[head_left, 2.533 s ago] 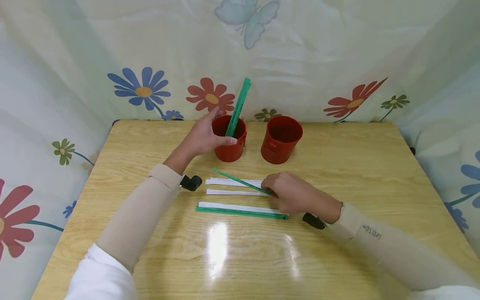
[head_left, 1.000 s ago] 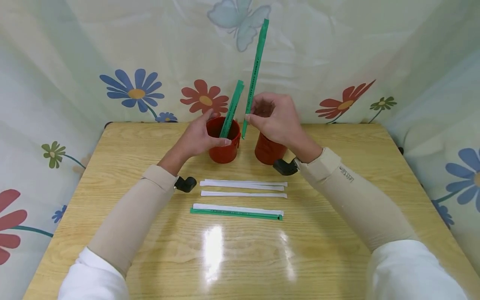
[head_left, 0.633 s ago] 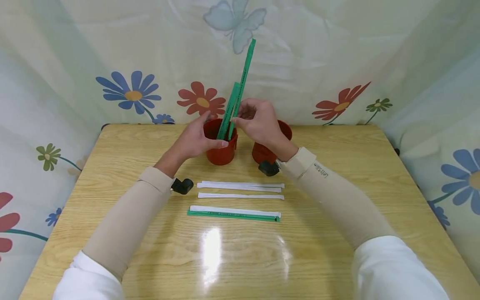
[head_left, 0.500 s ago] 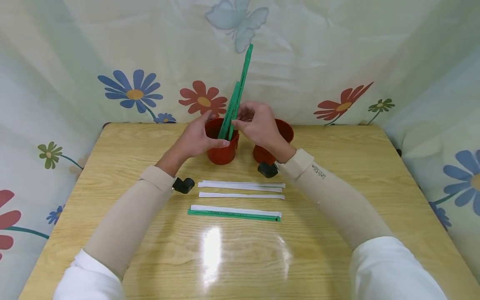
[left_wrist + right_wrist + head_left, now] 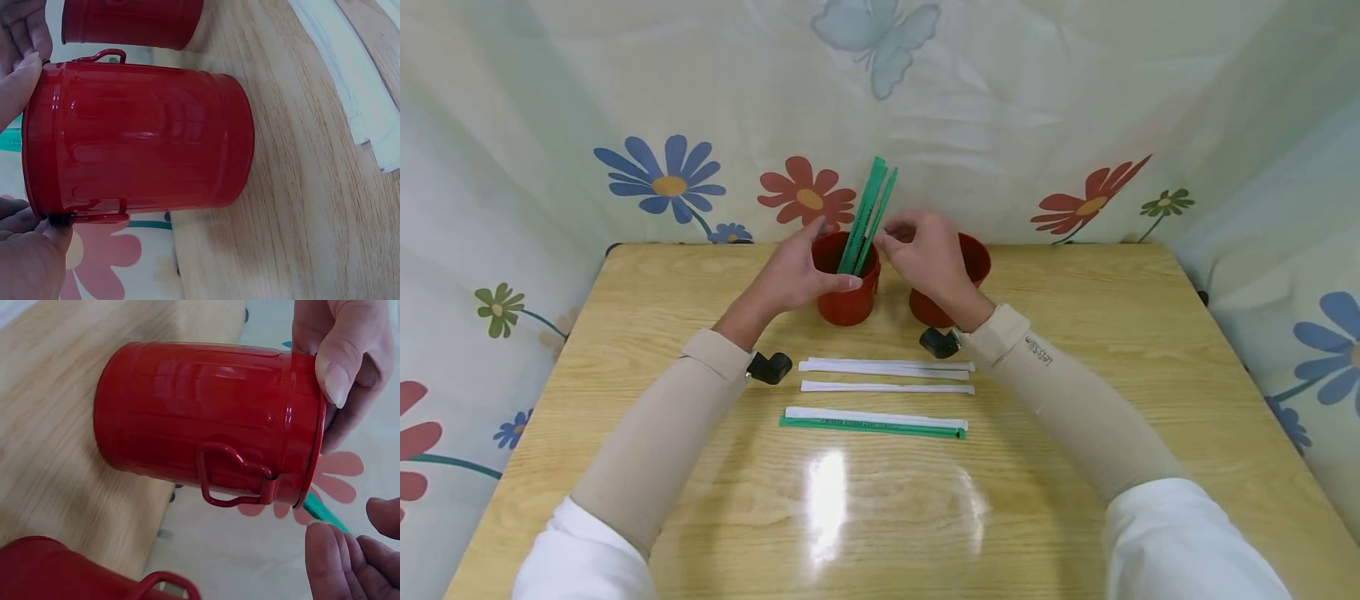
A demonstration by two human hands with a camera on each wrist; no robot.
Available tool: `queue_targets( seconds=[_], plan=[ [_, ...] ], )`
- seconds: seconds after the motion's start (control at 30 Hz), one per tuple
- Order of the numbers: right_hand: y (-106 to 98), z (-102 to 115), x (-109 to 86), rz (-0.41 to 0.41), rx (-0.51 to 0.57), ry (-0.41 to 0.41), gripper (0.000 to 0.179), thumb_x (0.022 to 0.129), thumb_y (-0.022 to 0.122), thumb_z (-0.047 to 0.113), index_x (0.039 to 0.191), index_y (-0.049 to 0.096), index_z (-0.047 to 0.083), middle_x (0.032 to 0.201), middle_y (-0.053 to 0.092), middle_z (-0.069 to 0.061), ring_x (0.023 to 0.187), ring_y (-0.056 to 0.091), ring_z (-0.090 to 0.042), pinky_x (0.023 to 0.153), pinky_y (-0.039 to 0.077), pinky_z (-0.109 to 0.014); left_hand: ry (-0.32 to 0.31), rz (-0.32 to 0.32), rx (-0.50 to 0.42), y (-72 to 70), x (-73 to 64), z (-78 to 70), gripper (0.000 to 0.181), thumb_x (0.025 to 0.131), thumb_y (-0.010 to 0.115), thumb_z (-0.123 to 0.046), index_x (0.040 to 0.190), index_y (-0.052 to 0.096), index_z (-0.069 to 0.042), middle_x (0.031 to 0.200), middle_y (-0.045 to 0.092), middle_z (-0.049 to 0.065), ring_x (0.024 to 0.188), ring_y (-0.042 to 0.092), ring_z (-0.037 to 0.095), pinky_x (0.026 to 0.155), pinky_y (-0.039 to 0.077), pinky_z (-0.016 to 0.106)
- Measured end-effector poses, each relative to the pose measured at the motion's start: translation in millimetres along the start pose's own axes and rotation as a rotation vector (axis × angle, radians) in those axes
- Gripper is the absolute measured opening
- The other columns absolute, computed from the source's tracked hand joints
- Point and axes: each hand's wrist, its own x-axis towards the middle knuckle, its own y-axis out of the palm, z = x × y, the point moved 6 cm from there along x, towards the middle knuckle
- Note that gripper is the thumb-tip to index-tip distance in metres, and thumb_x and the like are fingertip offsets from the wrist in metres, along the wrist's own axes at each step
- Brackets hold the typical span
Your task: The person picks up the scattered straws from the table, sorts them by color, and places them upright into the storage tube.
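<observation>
My left hand (image 5: pixel 803 268) grips the rim of the left red metal bucket (image 5: pixel 846 308), thumb in front and fingers behind. Several green paper-wrapped straws (image 5: pixel 867 212) lean upright inside it, one apart from the others. My right hand (image 5: pixel 928 254) is beside that bucket's rim, in front of the right red bucket (image 5: pixel 931 307). In the right wrist view the right thumb and fingers (image 5: pixel 328 559) stand apart with nothing between them, near a green straw end (image 5: pixel 325 512). The left wrist view shows the held bucket (image 5: pixel 144 134) close up, with a small side handle.
White wrapped straws (image 5: pixel 887 387) lie crosswise on the wooden table (image 5: pixel 895 508). Nearest me, a green wrapped straw (image 5: pixel 865 427) lies against another white one (image 5: pixel 876 416). A flowered curtain (image 5: pixel 1000 125) hangs behind the table's far edge.
My right hand has carried a green straw from the table to the left bucket, lowered it in and let go. My left hand has stayed on the bucket.
</observation>
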Motion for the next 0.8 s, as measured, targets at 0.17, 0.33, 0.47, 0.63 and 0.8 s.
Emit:
queue_targets(
  seconds=[0.17,0.33,0.47,0.63,0.8],
  plan=[
    [-12.0,-1.7,-11.3,-0.047,-0.032,-0.054,0.02,0.092,0.069,0.022,0.102,0.075,0.006,0.095,0.074,-0.009,0.086,0.067,-0.021,0.079,0.057,-0.035,0.002,-0.008,0.0,-2.4,1.6,-3.8,0.095,0.078,0.083,-0.04,0.152,0.029,-0.014,0.151,0.044,0.004,0.137,0.044,0.024,0.101,0.054,0.044],
    [-13.3,-3.0,-32.7,-0.005,0.014,-0.101,0.017,0.091,0.069,0.016,0.101,0.074,0.004,0.091,0.075,-0.01,0.079,0.069,-0.019,0.073,0.057,-0.029,-0.006,-0.004,0.001,-3.3,3.6,-3.8,0.094,0.078,0.083,-0.039,0.151,0.03,-0.014,0.149,0.046,0.004,0.136,0.044,0.023,0.102,0.053,0.043],
    [-9.2,-4.2,-57.1,0.061,0.043,-0.122,0.015,0.09,0.07,0.012,0.1,0.074,0.002,0.091,0.075,-0.011,0.079,0.07,-0.018,0.071,0.057,-0.021,0.01,-0.002,-0.012,-1.8,1.0,-2.2,0.092,0.077,0.083,-0.039,0.15,0.032,-0.013,0.148,0.047,0.004,0.134,0.046,0.023,0.101,0.054,0.043],
    [-0.4,-6.6,-91.2,0.197,0.026,-0.195,0.011,0.087,0.072,0.007,0.097,0.074,0.003,0.089,0.074,-0.008,0.077,0.067,-0.016,0.07,0.058,-0.023,-0.009,-0.006,-0.005,-1.8,-3.1,2.0,0.098,0.078,0.083,-0.04,0.154,0.027,-0.013,0.152,0.044,0.003,0.137,0.044,0.023,0.1,0.054,0.044],
    [20.3,-17.3,-127.7,0.444,-0.092,-0.287,0.005,0.085,0.073,0.006,0.09,0.074,0.009,0.08,0.07,0.003,0.071,0.059,-0.006,0.066,0.054,-0.02,-0.012,-0.01,0.011,-0.9,-2.2,3.3,0.098,0.077,0.083,-0.04,0.153,0.028,-0.013,0.151,0.045,0.004,0.136,0.044,0.024,0.1,0.054,0.044]
  ],
)
